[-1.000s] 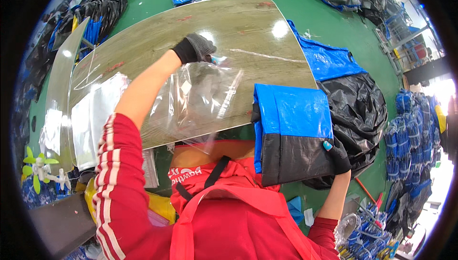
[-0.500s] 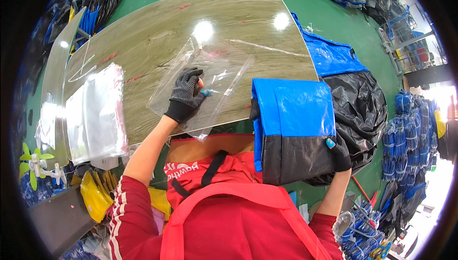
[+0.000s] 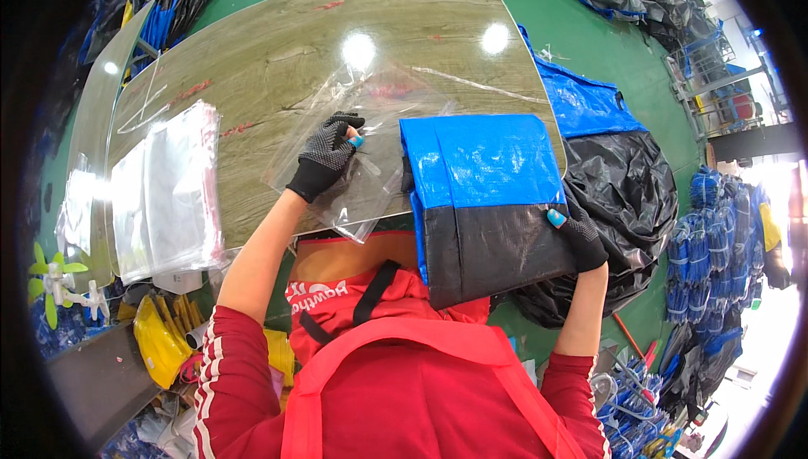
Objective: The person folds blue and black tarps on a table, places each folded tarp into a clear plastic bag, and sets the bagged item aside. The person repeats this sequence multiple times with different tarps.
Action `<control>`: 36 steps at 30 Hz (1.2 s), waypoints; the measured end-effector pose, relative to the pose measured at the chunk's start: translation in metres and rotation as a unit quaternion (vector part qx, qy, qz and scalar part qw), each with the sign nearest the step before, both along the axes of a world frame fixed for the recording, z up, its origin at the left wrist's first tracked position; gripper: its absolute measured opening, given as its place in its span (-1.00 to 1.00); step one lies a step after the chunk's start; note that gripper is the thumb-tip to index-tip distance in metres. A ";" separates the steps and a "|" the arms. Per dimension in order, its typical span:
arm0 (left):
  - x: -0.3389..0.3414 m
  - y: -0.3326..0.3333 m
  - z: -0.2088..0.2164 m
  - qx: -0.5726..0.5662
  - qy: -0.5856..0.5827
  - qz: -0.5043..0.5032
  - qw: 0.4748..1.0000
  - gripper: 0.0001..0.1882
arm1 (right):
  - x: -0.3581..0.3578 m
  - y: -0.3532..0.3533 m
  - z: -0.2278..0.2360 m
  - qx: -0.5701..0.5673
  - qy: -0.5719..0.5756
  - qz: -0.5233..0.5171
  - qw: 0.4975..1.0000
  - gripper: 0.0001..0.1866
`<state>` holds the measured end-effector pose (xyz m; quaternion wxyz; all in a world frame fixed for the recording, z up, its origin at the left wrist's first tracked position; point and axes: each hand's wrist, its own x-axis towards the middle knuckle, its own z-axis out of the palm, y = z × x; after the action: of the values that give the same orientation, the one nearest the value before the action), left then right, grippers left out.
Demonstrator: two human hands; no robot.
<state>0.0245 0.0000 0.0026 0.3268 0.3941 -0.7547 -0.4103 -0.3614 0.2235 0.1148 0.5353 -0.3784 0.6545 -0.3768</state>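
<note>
My left hand [image 3: 324, 158], in a dark dotted glove with the thumb tip bare of it, is closed on a clear plastic bag [image 3: 364, 194]. That bag lies flat on the wood-patterned table [image 3: 269, 34], one corner hanging past the near edge. In my right hand [image 3: 581, 237], also gloved, is a folded blue and black sheet [image 3: 484, 160] of tarp-like material. The thumb lies on top of the black part; the other fingers are hidden beneath. The folded sheet overlaps the table's near right corner, just right of the plastic bag.
A stack of clear plastic bags [image 3: 172, 194] lies at the table's left. Black tarp-like material [image 3: 623, 206] and a blue piece [image 3: 589, 101] bulge beside the right edge. A small green-bladed fan [image 3: 55, 282] stands at lower left. Tied blue bundles [image 3: 707, 240] are stacked far right.
My right hand has brought the folded blue and black sheet left and slightly up, closer to the plastic bag. My left hand stays on the bag almost unmoved.
</note>
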 end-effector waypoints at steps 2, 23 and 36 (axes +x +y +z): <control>0.001 -0.006 0.007 0.087 0.050 -0.004 0.995 -0.83 | -0.007 0.000 0.004 -0.059 -0.006 0.025 0.998 -0.23; 0.021 0.074 0.098 -0.238 -0.126 -0.148 0.952 -0.81 | 0.112 -0.139 -0.044 -0.072 -0.096 0.132 0.984 -0.71; 0.039 0.107 0.086 -0.220 -0.072 -0.009 0.973 -0.73 | 0.104 -0.099 -0.059 -0.035 -0.121 0.106 0.986 -0.51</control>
<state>0.0633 0.1067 0.0887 0.3468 0.3338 -0.8516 -0.2075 -0.2575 0.1249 0.0556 0.6336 -0.4162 0.5276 -0.3835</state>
